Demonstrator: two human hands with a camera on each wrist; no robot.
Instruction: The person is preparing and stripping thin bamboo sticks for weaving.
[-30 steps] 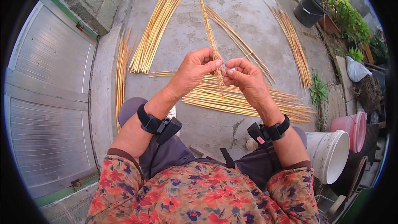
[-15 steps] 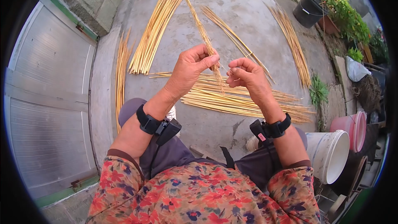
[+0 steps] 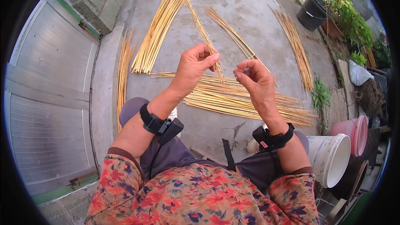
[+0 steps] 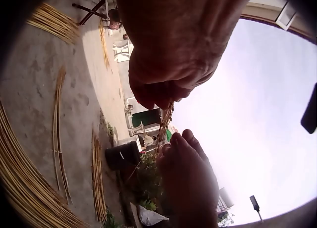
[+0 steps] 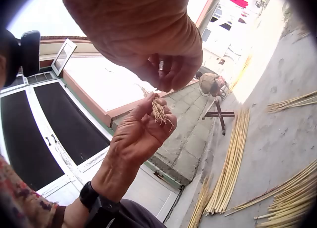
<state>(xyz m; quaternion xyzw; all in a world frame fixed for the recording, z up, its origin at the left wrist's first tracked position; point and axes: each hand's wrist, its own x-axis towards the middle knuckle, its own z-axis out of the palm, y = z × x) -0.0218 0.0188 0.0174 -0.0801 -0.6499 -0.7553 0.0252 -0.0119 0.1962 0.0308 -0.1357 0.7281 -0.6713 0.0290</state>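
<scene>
Straw-yellow, one tasselled stalk (image 3: 187, 3) slants away above the concrete floor (image 3: 233, 6), its feathery end pinched by the left hand (image 3: 191, 70), while the right hand (image 3: 261, 85), thumb and fingers bent close together, has drawn slightly farther aside; whether it pinches a strand I cannot tell. That wider gap seems to leave the left hand alone steadying the stalk. Round about lie five groups of loose stalks (image 3: 160, 31), with three buckets (image 3: 321, 152) to the right: black, white and pink.
</scene>
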